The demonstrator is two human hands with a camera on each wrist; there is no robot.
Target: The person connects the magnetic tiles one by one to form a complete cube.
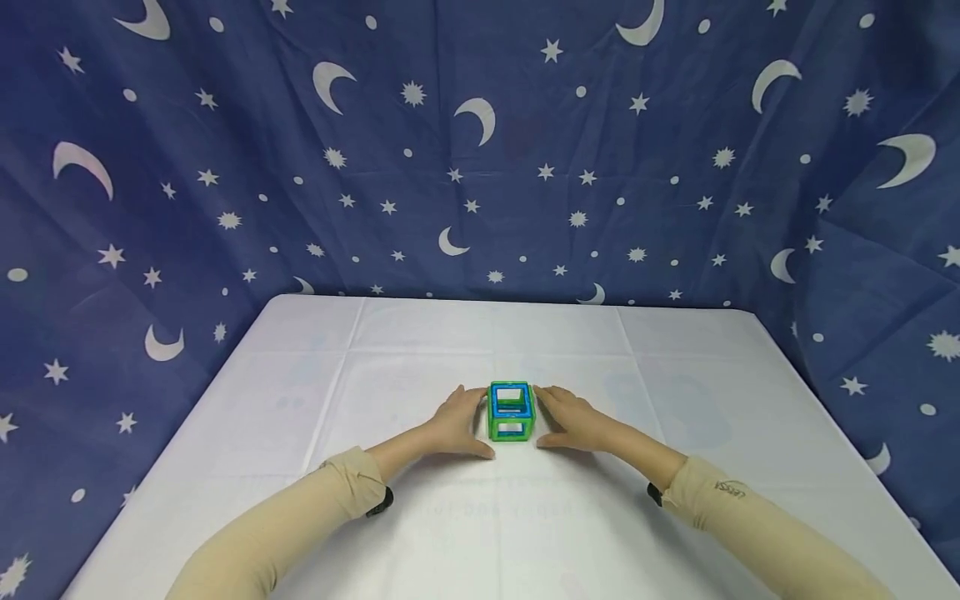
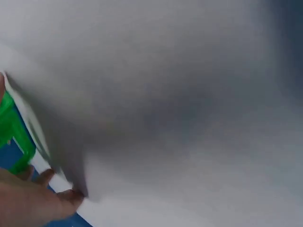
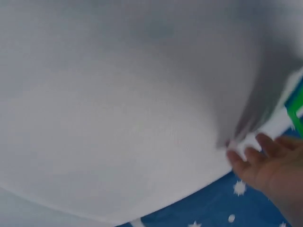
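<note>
A small cube of green and blue magnetic tiles (image 1: 512, 414) stands on the white-covered table, its tiles see-through in the middle. On its left is my left hand (image 1: 457, 425), fingertips close to the cube's far left edge and thumb spread toward the near side. My right hand (image 1: 573, 422) mirrors it on the right, thumb apart from the fingers. Neither hand curls round the cube; whether the fingertips touch it I cannot tell. Green tile edges (image 2: 14, 130) show beside the left fingers in the left wrist view, and a green corner (image 3: 295, 108) in the right wrist view.
A white cloth (image 1: 525, 533) with faint creases covers the table. Behind and at both sides hangs a dark blue curtain (image 1: 517, 250) with white moons and stars. Each wrist carries a dark band, partly under a beige sleeve (image 1: 300, 517).
</note>
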